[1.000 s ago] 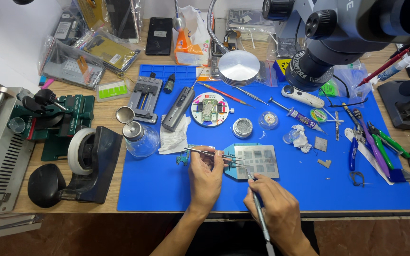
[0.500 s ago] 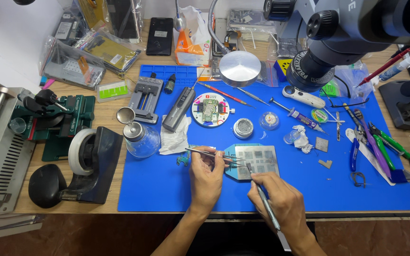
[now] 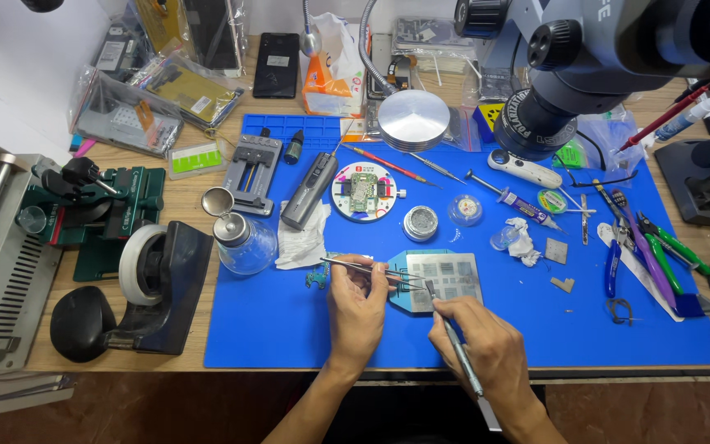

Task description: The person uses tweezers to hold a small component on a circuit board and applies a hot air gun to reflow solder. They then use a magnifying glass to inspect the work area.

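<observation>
My left hand [image 3: 357, 306] grips thin metal tweezers [image 3: 371, 270] whose tips rest on a grey metal stencil plate [image 3: 445, 275] lying on a blue octagonal holder on the blue work mat [image 3: 273, 329]. My right hand [image 3: 486, 349] holds a slim metal hand tool [image 3: 454, 345] like a pen, its tip touching the stencil's near left part beside the tweezer tips. A small green circuit fragment [image 3: 316, 279] lies just left of my left hand.
A microscope head [image 3: 569, 82] hangs at the top right. A round board fixture [image 3: 363, 191], small tins [image 3: 421, 222], a glass solvent bottle [image 3: 244, 238], a tape dispenser [image 3: 154, 279], and pliers and cutters [image 3: 643, 247] on the right surround the stencil. Phone parts lie at the back.
My right hand has moved up from the mat's near edge to the stencil, bringing the tool tip onto it. My left hand and the tweezers have stayed in place.
</observation>
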